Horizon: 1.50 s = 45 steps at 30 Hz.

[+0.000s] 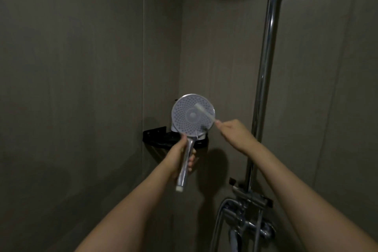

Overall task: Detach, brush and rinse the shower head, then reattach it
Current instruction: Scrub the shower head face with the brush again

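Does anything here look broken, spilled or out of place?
Nothing stands out. The left hand grips the detached shower head by its handle, and the right hand holds a brush on its face.

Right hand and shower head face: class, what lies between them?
In the head view, a pale brush spans that stretch: the right hand pinches one end while the other lies across the shower head, held by the left hand.
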{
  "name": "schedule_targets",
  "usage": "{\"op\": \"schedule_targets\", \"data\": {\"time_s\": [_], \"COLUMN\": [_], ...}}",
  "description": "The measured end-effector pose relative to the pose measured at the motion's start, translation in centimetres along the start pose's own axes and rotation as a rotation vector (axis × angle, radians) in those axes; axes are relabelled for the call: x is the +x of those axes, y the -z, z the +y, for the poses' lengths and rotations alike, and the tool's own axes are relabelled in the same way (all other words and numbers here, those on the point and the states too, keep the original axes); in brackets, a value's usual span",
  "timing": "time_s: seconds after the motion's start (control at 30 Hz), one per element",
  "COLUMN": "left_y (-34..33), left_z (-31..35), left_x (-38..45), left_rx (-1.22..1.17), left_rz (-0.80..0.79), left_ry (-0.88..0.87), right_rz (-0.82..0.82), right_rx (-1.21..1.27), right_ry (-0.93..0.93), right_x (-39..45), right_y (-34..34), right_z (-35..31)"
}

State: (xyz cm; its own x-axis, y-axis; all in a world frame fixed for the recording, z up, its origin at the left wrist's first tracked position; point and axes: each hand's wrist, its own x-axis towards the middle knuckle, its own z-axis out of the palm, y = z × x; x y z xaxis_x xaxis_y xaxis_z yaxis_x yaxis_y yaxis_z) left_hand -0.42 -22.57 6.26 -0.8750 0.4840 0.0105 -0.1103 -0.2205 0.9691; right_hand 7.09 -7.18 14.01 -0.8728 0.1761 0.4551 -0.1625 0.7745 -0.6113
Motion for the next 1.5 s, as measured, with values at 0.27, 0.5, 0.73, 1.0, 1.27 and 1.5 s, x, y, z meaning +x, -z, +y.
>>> {"op": "schedule_targets", "data": {"time_s": [0.27, 0.5, 0.73, 1.0, 1.27, 1.5], "left_y": [0.4, 0.2, 0.1, 0.4, 0.4, 0.0], "left_z": [1.0, 1.0, 0.7, 0.4, 0.5, 0.4], "left_x": [0.0, 0.2, 0.3, 0.3, 0.4, 0.1], "left_rx": [-0.159, -0.190, -0.129, -0.130, -0.186, -0.214], "left_rz": [-0.082, -0.097, -0.095, -0.117, -0.132, -0.158], "left_ry": [-0.007, -0.057, -0.037, -0.007, 0.003, 0.005], "right_rz": [-0.173, -0.556, -0.198, -0.427, -0.714, -0.246], "right_rx": [-0.263, -0.562, -0.393, -0.352, -0.520, -0.374], "right_ry": [0.002, 0.012, 0.039, -0.041, -0.117, 0.012], "right_x": [-0.8, -1.5, -0.4, -0.6, -1.6, -0.1], "right_y": [-0.8, -2.3, -2.1, -2.0, -2.4, -1.4], "right_z": [0.7, 1.7, 0.6, 0.6, 0.3, -0.1]}}
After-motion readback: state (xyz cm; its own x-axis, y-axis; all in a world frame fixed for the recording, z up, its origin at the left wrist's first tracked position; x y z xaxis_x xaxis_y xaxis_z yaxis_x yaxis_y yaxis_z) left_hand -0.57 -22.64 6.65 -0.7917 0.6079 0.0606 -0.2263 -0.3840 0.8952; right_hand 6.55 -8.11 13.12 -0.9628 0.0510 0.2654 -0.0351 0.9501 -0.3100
